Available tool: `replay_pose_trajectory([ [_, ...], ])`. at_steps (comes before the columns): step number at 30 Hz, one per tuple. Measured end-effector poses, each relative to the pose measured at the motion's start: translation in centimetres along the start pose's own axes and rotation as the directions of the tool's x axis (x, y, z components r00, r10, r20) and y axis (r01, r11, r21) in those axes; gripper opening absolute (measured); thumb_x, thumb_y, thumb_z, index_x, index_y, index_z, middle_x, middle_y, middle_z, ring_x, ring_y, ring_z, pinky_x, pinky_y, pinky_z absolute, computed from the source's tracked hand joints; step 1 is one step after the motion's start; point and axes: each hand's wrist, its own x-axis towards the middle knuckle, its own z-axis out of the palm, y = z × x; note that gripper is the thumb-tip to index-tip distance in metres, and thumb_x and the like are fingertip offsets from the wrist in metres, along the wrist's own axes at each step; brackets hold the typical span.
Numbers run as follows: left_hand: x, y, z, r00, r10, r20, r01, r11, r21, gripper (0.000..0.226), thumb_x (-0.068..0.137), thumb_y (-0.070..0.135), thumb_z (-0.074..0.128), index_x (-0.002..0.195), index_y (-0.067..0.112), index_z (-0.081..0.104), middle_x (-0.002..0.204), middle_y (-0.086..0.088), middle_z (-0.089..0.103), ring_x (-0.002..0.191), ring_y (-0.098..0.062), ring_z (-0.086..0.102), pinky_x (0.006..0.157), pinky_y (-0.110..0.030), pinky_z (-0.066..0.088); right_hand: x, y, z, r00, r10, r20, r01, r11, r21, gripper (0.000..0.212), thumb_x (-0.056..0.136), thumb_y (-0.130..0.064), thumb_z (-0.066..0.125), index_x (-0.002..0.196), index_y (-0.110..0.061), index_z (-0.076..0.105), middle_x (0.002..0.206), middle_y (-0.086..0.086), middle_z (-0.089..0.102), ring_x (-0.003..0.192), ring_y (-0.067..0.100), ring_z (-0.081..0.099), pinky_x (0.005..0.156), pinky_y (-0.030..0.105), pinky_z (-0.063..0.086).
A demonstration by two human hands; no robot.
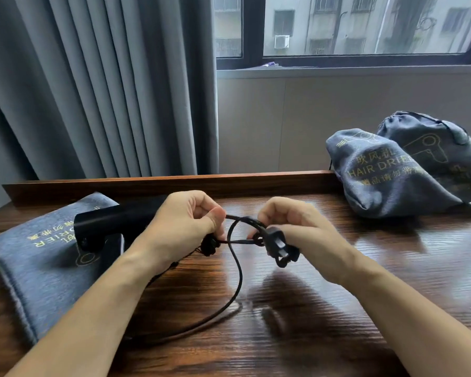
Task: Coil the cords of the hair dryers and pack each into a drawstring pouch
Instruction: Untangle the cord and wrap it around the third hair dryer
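Pinching the black cord [235,268] in both grips, left hand [185,219] and right hand [288,227], you have the hair dryer [114,224] at nine o'clock, nearer your left, lying lengthwise along the table [337,295] on its flat pouch [38,268].

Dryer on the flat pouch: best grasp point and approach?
Probably the barrel of the dryer, from above. It lies roughly level across the flat pouch with its top bare. The handle end is hidden behind the left hand, which pinches the cord with the right hand.
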Motion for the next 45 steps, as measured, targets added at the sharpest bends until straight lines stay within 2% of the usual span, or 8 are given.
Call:
replay_pose_trajectory([
  [5, 0.4, -0.4, 0.3, 0.98, -0.147, -0.135, 0.138, 0.988, -0.07, 0.014, 0.103, 0.021, 0.064, 0.095, 0.011, 0.07, 0.069, -0.005, 0.076, 0.08, -0.028, 0.077, 0.083, -0.051, 0.063, 0.7, -0.8, 0.3, 0.99, 0.136, 0.043, -0.139, 0.988, 0.065, 0.056, 0.099, -0.054, 0.038, 0.088, -0.003, 0.058, 0.098, 0.027, 0.065, 0.076, 0.027, 0.058, 0.07, 0.035, 0.052],
  [8, 0.3, -0.2, 0.5, 0.97, -0.151, -0.189, 0.131, 0.985, -0.115, 0.013, 0.102, 0.017, 0.065, 0.093, 0.009, 0.072, 0.067, -0.006, 0.074, 0.076, -0.031, 0.077, 0.081, -0.053, 0.064, 0.5, -0.2, 0.5, 0.99, 0.136, -0.029, -0.138, 0.988, -0.068, 0.025, 0.099, -0.032, 0.056, 0.083, -0.013, 0.061, 0.105, 0.024, 0.072, 0.075, 0.02, 0.063, 0.076, 0.047, 0.059],
  [12, 0.2, -0.1, 0.7, 0.949, -0.247, -0.195, 0.17, 0.924, -0.342, 0.011, 0.102, 0.008, 0.062, 0.102, 0.003, 0.071, 0.062, -0.007, 0.067, 0.06, -0.024, 0.07, 0.071, -0.051, 0.066, -0.1, 0.9, 0.7, 0.998, -0.011, -0.069, 0.004, 0.995, -0.103, 0.036, 0.082, -0.044, 0.081, 0.087, -0.017, 0.058, 0.08, 0.01, 0.07, 0.065, 0.014, 0.062, 0.058, 0.021, 0.049],
  [18, 0.4, 0.2, 0.3, 0.932, -0.36, 0.051, 0.332, 0.788, -0.518, 0.024, 0.098, 0.014, 0.066, 0.112, -0.004, 0.072, 0.054, -0.002, 0.055, 0.048, -0.014, 0.059, 0.049, -0.03, 0.054, 0.4, 1.6, 0.3, 0.967, -0.091, -0.238, 0.051, 0.984, -0.171, 0.025, 0.093, -0.018, 0.074, 0.084, -0.008, 0.054, 0.069, 0.016, 0.069, 0.054, 0.019, 0.062, 0.051, 0.031, 0.049],
  [26, 0.2, 0.2, 0.9, 0.971, -0.224, -0.079, 0.136, 0.797, -0.588, 0.023, 0.111, 0.018, 0.045, 0.113, 0.003, 0.062, 0.064, -0.01, 0.067, 0.06, -0.025, 0.07, 0.07, -0.046, 0.065, 0.6, 2.4, 0.9, 0.932, -0.166, -0.323, 0.045, 0.935, -0.352, 0.021, 0.09, -0.023, 0.08, 0.078, -0.018, 0.064, 0.06, 0.003, 0.066, 0.049, 0.009, 0.056, 0.047, 0.024, 0.042],
  [36, -0.2, 0.6, 1.2, 0.95, -0.175, 0.26, 0.298, 0.763, -0.574, 0.024, 0.113, 0.03, 0.034, 0.117, 0.018, 0.055, 0.099, -0.02, 0.078, 0.1, -0.037, 0.076, 0.103, -0.061, 0.046, 0.9, 3.5, -0.2, 0.882, -0.05, -0.469, -0.208, 0.851, -0.482, 0.028, 0.08, -0.045, 0.085, 0.087, -0.024, 0.067, 0.081, -0.009, 0.072, 0.073, 0.001, 0.065, 0.072, 0.024, 0.049],
  [42, -0.9, 1.1, 1.3, 0.926, -0.157, 0.343, 0.354, 0.674, -0.648, 0.025, 0.113, 0.033, 0.03, 0.122, 0.019, 0.048, 0.115, -0.02, 0.076, 0.107, -0.039, 0.074, 0.086, -0.054, 0.055, 0.5, 2.6, 0.0, 0.717, -0.534, -0.448, 0.069, 0.694, -0.717, 0.024, 0.094, -0.024, 0.072, 0.072, -0.02, 0.064, 0.065, -0.016, 0.056, 0.066, 0.007, 0.053, 0.064, 0.031, 0.045],
  [45, -1.1, 1.5, 1.2, 0.925, -0.128, 0.358, 0.361, 0.588, -0.724, 0.019, 0.112, 0.034, 0.031, 0.119, 0.023, 0.045, 0.124, -0.015, 0.074, 0.111, -0.04, 0.072, 0.097, -0.071, 0.049, 0.0, 2.0, 0.5, 0.891, -0.372, -0.259, 0.229, 0.863, -0.451, 0.025, 0.095, -0.013, 0.071, 0.07, -0.012, 0.07, 0.052, -0.008, 0.052, 0.049, 0.002, 0.043, 0.049, 0.023, 0.034],
])
